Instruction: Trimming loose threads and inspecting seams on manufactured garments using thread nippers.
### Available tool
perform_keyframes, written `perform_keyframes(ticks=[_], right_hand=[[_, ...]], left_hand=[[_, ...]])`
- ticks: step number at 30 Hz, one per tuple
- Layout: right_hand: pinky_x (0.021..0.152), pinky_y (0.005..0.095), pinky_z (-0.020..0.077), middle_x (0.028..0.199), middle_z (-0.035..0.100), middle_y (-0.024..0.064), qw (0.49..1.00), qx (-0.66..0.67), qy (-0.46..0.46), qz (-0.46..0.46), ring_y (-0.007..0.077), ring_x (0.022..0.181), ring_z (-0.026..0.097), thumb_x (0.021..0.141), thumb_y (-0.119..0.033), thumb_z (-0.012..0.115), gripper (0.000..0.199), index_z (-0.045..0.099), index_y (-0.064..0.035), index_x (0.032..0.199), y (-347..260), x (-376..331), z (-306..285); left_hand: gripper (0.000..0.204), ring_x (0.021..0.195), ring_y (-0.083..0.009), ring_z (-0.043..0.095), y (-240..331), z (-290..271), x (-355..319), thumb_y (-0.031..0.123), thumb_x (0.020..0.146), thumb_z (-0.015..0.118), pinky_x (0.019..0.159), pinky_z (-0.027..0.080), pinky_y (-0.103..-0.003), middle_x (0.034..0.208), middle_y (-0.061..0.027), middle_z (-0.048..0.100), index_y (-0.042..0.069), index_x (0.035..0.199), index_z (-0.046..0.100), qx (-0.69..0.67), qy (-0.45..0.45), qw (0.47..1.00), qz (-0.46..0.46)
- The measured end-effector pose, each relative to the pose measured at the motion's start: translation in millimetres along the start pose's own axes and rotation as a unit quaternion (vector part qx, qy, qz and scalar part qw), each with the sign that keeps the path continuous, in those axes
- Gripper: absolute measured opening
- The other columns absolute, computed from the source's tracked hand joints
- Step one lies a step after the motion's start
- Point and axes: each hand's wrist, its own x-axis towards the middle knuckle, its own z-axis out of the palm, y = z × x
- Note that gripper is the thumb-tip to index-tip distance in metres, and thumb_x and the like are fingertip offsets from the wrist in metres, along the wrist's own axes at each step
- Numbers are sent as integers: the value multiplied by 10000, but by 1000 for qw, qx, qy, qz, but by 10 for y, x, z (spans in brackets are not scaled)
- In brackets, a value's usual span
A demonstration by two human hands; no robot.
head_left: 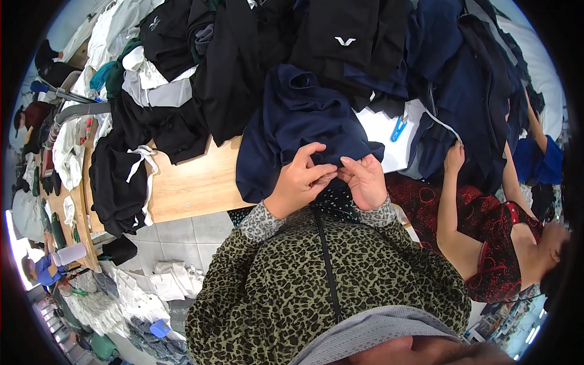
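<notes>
A navy blue garment [304,112] lies bunched on the wooden table in front of me. At its near edge, my left hand [302,180] is closed in a pinch, thumb against fingers. Close beside it, my right hand [365,182] also pinches at the cloth edge, its fingertips nearly meeting the left ones. Anything small between the fingertips is too hidden to make out. Just beyond my right hand, blue-handled thread snips [398,129] rest on white paper [389,155].
Black garments [234,73] heap across the far side of the wooden table [191,179]. At right, a person in a red-and-black dress [450,213] handles dark blue garments [450,91]. White cloths [176,280] lie on the tiled floor at lower left.
</notes>
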Motion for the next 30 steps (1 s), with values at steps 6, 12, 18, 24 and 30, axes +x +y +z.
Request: perform_keyframes(ticks=[6, 12, 18, 24, 30], right_hand=[[764, 315, 521, 976, 614, 71, 999, -33, 10, -26, 172, 874, 624, 858, 14, 544, 234, 499, -11, 1086, 24, -6, 11], [767, 315, 522, 988, 619, 73, 1000, -19, 1, -7, 170, 850, 630, 860, 1, 544, 225, 506, -11, 1082, -18, -8, 23], [750, 314, 529, 961, 628, 64, 999, -21, -14, 20, 172, 829, 638, 864, -19, 542, 196, 533, -7, 1059, -43, 2, -8], [762, 316, 530, 966, 623, 67, 999, -37, -11, 14, 171, 843, 636, 866, -20, 543, 207, 523, -4, 1071, -25, 18, -53], [760, 318, 534, 969, 610, 85, 999, -52, 11, -13, 170, 858, 627, 852, 10, 555, 223, 486, 6, 1064, 3, 0, -4]], left_hand=[[210, 546, -106, 500, 2, -5, 50, 42, 693, 724, 500, 441, -233, 1089, -96, 542, 81, 894, 679, -14, 55, 998, -13], [215, 543, -115, 510, 2, -25, 2, 19, 677, 718, 492, 443, -244, 1084, -97, 545, 50, 884, 668, 0, 11, 1000, 13], [192, 565, -91, 494, 35, -34, 144, 10, 690, 723, 539, 437, -224, 1081, -103, 526, 53, 870, 672, 6, -9, 1000, -4], [208, 542, -102, 497, 17, -105, 135, 49, 664, 740, 486, 438, -231, 1081, -100, 540, 61, 858, 664, 72, -19, 996, 44], [208, 542, -100, 496, -1, -101, 120, 32, 655, 743, 484, 436, -232, 1076, -101, 543, 53, 846, 661, 87, -22, 994, 66]])
